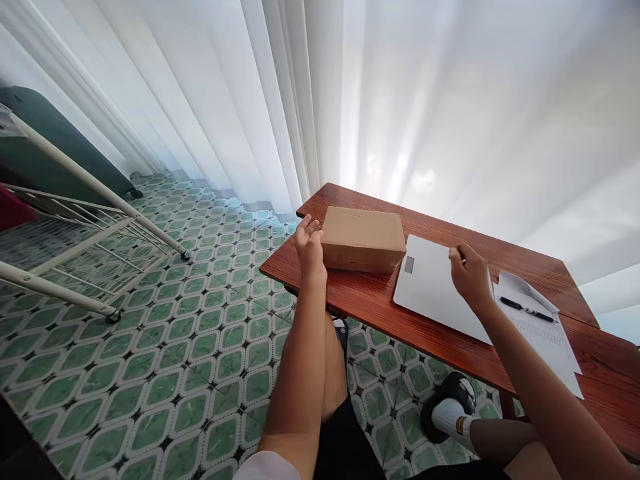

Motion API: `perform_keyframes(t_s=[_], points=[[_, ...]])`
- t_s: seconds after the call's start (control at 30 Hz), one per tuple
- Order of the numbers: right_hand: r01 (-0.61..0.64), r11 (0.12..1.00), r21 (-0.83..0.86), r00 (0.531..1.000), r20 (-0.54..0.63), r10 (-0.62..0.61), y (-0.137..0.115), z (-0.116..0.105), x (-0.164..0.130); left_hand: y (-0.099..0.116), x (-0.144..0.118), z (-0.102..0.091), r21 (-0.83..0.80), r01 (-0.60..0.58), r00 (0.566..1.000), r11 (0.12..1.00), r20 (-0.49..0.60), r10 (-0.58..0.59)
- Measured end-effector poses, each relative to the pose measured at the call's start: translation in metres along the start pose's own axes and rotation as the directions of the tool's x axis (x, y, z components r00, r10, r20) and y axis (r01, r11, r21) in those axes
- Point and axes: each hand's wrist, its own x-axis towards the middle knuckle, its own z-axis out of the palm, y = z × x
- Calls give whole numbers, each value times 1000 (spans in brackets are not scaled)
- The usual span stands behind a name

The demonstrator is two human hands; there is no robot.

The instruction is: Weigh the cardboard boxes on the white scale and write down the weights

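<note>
A closed brown cardboard box (364, 230) lies on the wooden table, near its left end. Against the left end of the box is my left hand (310, 245), its fingers spread and pointing up; whether it presses on the cardboard is hard to tell. To the right of the box sits a flat white scale (433, 280) with a small grey display at its left edge. Over the scale my right hand (469, 273) is closed, fingers curled toward the thumb. Anything between those fingers is hidden or too small to name.
Paper sheets (550, 340) with a black pen (527, 309) on top lie right of the scale. The reddish wooden table (360, 297) is narrow. White curtains (400, 100) hang behind it. A white wheeled rack (100, 233) stands at left on green tiles.
</note>
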Motion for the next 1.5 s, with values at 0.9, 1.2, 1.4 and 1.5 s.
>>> perform_keyframes(t_s=[0.9, 1.2, 1.4, 1.5], points=[[-194, 959, 206, 928, 355, 111, -63, 78, -9, 6, -25, 17, 240, 94, 995, 966, -8, -95], [-220, 961, 167, 914, 380, 143, -64, 75, -7, 6, -27, 18, 242, 98, 995, 965, -4, -100], [-216, 963, 163, 918, 369, 143, -65, 73, -6, 5, -28, 20, 241, 83, 996, 967, -8, -84], [-209, 964, 166, 923, 359, 139, -64, 73, -6, 6, -28, 20, 238, 70, 998, 969, -9, -70]])
